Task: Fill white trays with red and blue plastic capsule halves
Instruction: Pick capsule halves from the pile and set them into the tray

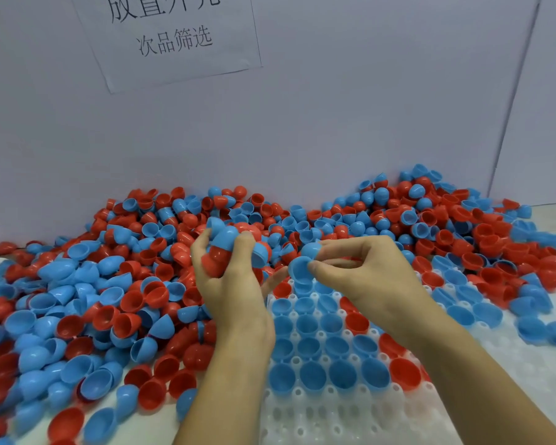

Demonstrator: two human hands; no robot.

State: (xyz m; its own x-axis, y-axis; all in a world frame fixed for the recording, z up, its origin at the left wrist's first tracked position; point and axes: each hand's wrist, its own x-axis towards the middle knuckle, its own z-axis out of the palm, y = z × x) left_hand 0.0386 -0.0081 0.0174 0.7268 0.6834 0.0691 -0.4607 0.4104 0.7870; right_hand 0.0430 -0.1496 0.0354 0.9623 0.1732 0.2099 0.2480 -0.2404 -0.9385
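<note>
The left hand (228,277) grips a bunch of red and blue capsule halves (235,245) above the white tray (318,412). The right hand (360,277) pinches one blue half (300,268) just over the tray's far rows. Loose halves (109,284) cover the counter (527,374) around.

White tray (315,422) part-filled w/ blue, red halves open-side up, loose capsule halves (109,284) heaped around
</note>
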